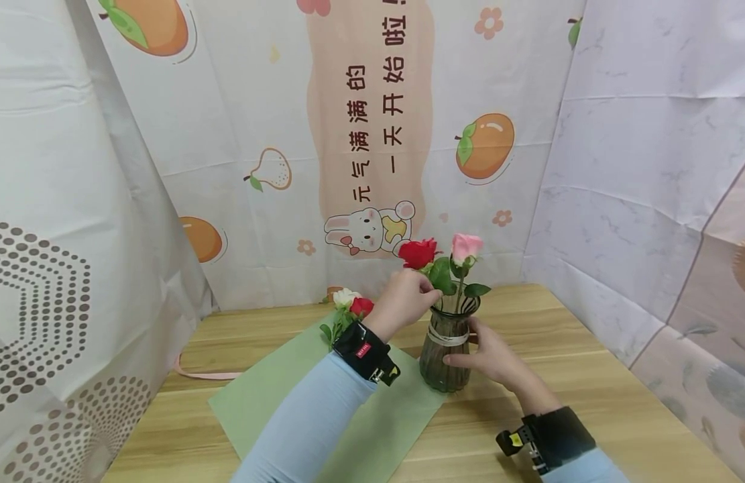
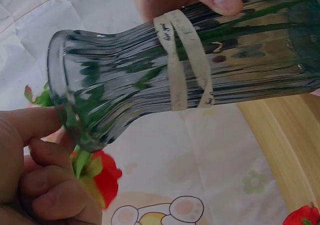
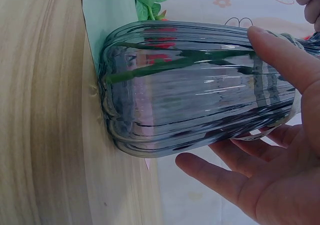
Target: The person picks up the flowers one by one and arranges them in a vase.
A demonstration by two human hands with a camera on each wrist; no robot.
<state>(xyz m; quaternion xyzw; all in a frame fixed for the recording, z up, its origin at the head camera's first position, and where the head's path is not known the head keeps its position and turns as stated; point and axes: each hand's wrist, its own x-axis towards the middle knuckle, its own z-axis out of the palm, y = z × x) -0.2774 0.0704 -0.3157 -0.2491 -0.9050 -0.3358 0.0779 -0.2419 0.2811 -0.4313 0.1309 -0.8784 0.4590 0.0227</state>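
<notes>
A ribbed grey-green glass vase point(image 1: 446, 359) with a cream ribbon point(image 2: 175, 60) tied round its neck stands upright by the green sheet's right edge. My right hand point(image 1: 493, 355) holds it from the right, with the thumb point(image 3: 280, 55) on one side and the fingers on the other. At the rim, my left hand point(image 1: 406, 302) has curled fingers and pinches the stem of a red rose point(image 1: 418, 253), partly hidden behind those fingers in the left wrist view. A pink rose point(image 1: 466, 247) rises from the vase, and green stems point(image 3: 175, 65) show through the glass.
On the wooden table point(image 1: 517, 329) lies a green sheet point(image 1: 269, 389), partly under the left forearm. Beyond that forearm are a white rose point(image 1: 346, 298) and another red rose point(image 1: 362, 307) with leaves. A pink ribbon point(image 1: 209, 375) lies at left. Printed cloth point(image 1: 239, 100) hangs behind.
</notes>
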